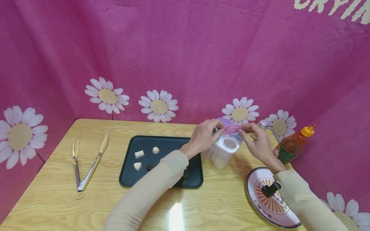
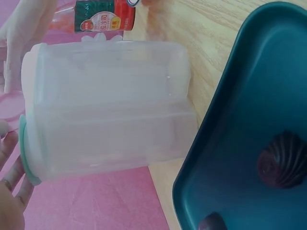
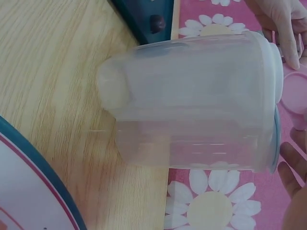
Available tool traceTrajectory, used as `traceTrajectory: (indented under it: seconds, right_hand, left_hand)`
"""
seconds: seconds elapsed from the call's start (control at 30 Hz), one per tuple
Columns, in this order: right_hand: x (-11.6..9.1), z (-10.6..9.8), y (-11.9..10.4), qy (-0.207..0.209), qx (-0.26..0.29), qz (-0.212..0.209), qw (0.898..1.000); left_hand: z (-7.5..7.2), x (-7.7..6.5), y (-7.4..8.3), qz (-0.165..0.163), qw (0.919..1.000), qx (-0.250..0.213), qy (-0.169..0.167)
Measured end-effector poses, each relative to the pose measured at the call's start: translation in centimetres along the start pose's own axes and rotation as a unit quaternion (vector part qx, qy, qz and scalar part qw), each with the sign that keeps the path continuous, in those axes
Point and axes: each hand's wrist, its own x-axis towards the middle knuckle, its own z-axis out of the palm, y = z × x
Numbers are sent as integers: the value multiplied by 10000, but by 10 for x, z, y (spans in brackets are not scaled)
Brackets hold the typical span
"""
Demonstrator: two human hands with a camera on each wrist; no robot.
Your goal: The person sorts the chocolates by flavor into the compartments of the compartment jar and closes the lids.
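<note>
Head view: both hands meet above the translucent container (image 1: 220, 155), which stands upright on the wooden table (image 1: 219, 202), beside the dark tray (image 1: 126, 179).
Pink lid: this disc (image 1: 232, 129) is tilted between the hands, just behind the round opening (image 1: 230, 143) in the container's top; whether a hinge joins it cannot be told.
Left hand: it (image 1: 206, 134) pinches the lid's near-left edge, finger and thumb close together.
Right hand: it (image 1: 258, 142) pinches the opposite edge, its grip likewise narrow.
Grip: matched, light pinches at opposite edges should suit a thin disc — squeezing from one side could bend it.
Container: it looks light and tall, so any pull or press is best kept straight above it, lest it tip.
Mint-green cap: the left wrist view shows this rim (image 2: 24, 151) close to the left fingers — best not knocked.
</note>
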Motion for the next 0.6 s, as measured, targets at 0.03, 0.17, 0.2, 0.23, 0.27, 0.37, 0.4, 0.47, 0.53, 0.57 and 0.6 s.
traceTrajectory:
  seconds: [0.03,0.17,0.2,0.23,0.27,0.37,0.4,0.47,0.53,0.57,0.6]
  right_hand:
    - [0,0,0,-4,-2,23,10000]
    - [0,2,0,-5,66,0,10000]
    - [0,3,0,-13,77,-6,10000]
    - [-1,3,0,-25,85,-2,10000]
    - [-1,3,0,-34,94,0,10000]
    - [-1,2,0,-50,90,9,9999]
    - [-1,1,0,-40,103,10,9999]
    - [-1,0,0,-21,119,-14,9999]
    - [-1,-1,0,-8,137,-47,9999]
    - [-1,-1,0,-4,148,-56,9999]
    - [-1,-1,0,3,158,-62,9999]
  left_hand:
    - [-1,-1,0,-40,10000,-14,-39]
    - [-10,-8,-3,-115,9999,-50,-75]
    - [-14,-11,-5,-113,9999,-47,-60]
    - [-18,-15,-8,-114,9999,-32,-38]
    - [-23,-20,-12,-90,10000,-7,-14]
    - [-41,-35,-23,-59,9999,143,45]
    - [-47,-40,-27,-86,9997,207,59]
    - [-60,-53,-35,-168,9993,327,111]
    - [-72,-67,-43,-323,9981,486,175]
    - [-77,-75,-47,-399,9974,560,219]
    - [-83,-82,-50,-502,9965,625,245]
